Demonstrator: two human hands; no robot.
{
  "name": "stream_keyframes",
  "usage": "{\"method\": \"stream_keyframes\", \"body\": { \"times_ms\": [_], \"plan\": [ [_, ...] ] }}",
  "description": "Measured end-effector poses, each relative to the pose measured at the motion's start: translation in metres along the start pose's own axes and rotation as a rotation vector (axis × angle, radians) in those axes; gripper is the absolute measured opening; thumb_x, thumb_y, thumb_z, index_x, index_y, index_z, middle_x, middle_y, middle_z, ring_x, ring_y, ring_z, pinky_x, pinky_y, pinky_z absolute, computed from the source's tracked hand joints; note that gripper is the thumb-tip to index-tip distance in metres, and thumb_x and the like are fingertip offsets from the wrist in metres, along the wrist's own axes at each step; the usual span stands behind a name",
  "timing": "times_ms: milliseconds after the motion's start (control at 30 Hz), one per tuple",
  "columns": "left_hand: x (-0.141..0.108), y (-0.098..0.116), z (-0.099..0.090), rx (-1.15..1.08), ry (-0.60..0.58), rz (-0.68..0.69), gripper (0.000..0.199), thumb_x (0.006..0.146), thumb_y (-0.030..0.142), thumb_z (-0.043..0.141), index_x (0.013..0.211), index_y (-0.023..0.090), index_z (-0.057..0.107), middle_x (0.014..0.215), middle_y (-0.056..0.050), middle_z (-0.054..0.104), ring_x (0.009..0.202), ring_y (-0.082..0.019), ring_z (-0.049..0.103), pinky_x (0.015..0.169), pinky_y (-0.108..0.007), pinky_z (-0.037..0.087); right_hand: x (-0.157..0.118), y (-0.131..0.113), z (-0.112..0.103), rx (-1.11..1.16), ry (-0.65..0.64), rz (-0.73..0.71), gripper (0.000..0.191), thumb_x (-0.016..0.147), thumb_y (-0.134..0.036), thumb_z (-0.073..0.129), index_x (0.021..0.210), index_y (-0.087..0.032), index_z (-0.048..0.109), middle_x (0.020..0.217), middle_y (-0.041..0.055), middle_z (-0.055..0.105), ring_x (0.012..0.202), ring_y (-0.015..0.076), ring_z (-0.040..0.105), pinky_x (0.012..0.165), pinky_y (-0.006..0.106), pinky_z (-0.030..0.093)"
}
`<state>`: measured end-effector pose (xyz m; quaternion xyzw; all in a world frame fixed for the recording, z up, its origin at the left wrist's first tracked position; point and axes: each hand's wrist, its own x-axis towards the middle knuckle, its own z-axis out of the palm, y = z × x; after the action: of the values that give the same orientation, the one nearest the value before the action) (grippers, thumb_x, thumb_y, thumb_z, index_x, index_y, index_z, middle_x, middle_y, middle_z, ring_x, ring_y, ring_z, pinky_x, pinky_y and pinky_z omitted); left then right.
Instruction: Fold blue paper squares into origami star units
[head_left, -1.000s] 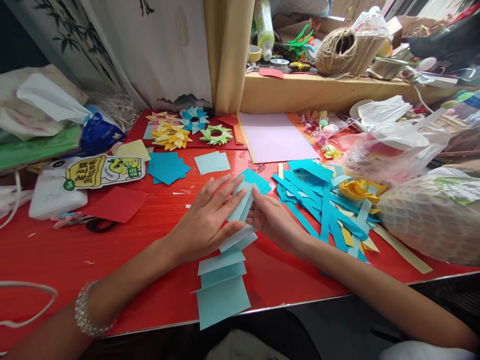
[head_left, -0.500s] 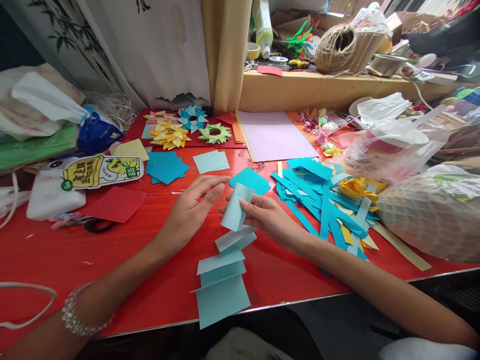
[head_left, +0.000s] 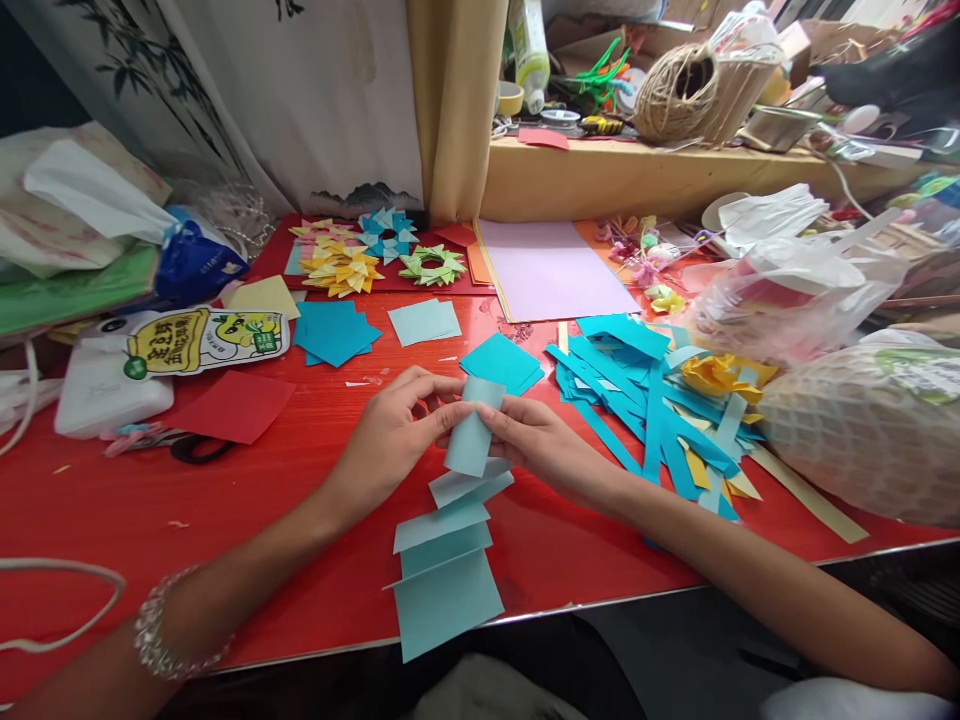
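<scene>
1. Right between the two hands, above the red table (head_left: pixel 97 510), hung the folded pale-blue paper (head_left: pixel 469 448), its long axis running away from the person, far end leaning right.
2. The left hand (head_left: pixel 409 425) had it pinched by the left edge, the right hand (head_left: pixel 544 440) by the right: neither was nearer, both were touching! The thumbs nearly met on its upward face; the fingers behind were partly hidden.
3. Just below, a row of folded pale-blue sheets (head_left: pixel 450 600) stepped down the table, the closest one poking over the near edge.
4. Just beyond the paper sat brighter blue squares (head_left: pixel 501 362); off to the right, a tangle of paper strips (head_left: pixel 654 420) crowded the right forearm.
5. Farther back stood star-shaped paper rings (head_left: pixel 341 270), a pale curtain (head_left: pixel 352 100) and a packed ledge (head_left: pixel 600 178).
</scene>
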<state>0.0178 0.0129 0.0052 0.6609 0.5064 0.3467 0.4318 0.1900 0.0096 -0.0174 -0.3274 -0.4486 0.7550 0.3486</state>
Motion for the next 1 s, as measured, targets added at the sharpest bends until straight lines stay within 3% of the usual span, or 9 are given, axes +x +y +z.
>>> {"method": "stream_keyframes", "body": {
  "times_ms": [233, 500, 633, 833, 1000],
  "plan": [
    [-0.0005, -0.004, 0.0014, 0.03, 0.019, 0.055, 0.024, 0.08, 0.042, 0.06, 0.093, 0.022, 0.063, 0.089, -0.001, 0.053, 0.081, -0.015, 0.054, 0.07, -0.029, 0.047, -0.0003, 0.0003, 0.0016, -0.009, 0.069, 0.034, 0.027, 0.087, -0.038, 0.055, 0.098, -0.015, 0.062, 0.091, 0.0059, 0.067, 0.081, 0.0133, 0.064, 0.081, 0.031, 0.05],
    [-0.0023, 0.0014, 0.0016, -0.05, 0.026, -0.03, 0.025, 0.081, 0.045, 0.057, 0.083, 0.02, 0.061, 0.093, -0.003, 0.061, 0.078, -0.016, 0.057, 0.067, -0.028, 0.046, -0.0026, -0.0057, 0.0048, -0.027, -0.062, 0.03, 0.03, 0.09, -0.038, 0.048, 0.108, -0.017, 0.06, 0.105, 0.0089, 0.066, 0.092, 0.0161, 0.065, 0.082, 0.032, 0.051],
    [-0.0027, -0.0002, 0.0007, -0.074, 0.043, -0.006, 0.024, 0.081, 0.043, 0.058, 0.077, 0.02, 0.059, 0.082, 0.0, 0.06, 0.074, -0.014, 0.055, 0.068, -0.026, 0.045, -0.0038, -0.0066, 0.0045, -0.195, 0.022, 0.011, 0.028, 0.09, -0.041, 0.046, 0.103, -0.02, 0.059, 0.1, 0.0061, 0.064, 0.087, 0.0142, 0.061, 0.077, 0.03, 0.049],
    [-0.0022, -0.0006, -0.0007, -0.074, 0.1, -0.004, 0.024, 0.08, 0.041, 0.059, 0.076, 0.018, 0.058, 0.077, 0.001, 0.058, 0.074, -0.013, 0.053, 0.07, -0.025, 0.042, -0.0044, -0.006, 0.0036, -0.578, 0.198, -0.183, 0.026, 0.088, -0.043, 0.048, 0.076, -0.02, 0.051, 0.07, -0.0014, 0.048, 0.063, 0.0106, 0.044, 0.056, 0.023, 0.04],
    [-0.0002, -0.0012, -0.0009, -0.058, 0.059, -0.031, 0.02, 0.081, 0.04, 0.059, 0.08, 0.02, 0.058, 0.082, 0.001, 0.058, 0.076, -0.013, 0.052, 0.069, -0.025, 0.04, -0.0037, -0.0059, 0.0021, -0.532, 0.225, -0.227, 0.025, 0.089, -0.039, 0.047, 0.077, -0.019, 0.053, 0.072, -0.0003, 0.05, 0.066, 0.0115, 0.048, 0.06, 0.025, 0.042]
  ]
}}
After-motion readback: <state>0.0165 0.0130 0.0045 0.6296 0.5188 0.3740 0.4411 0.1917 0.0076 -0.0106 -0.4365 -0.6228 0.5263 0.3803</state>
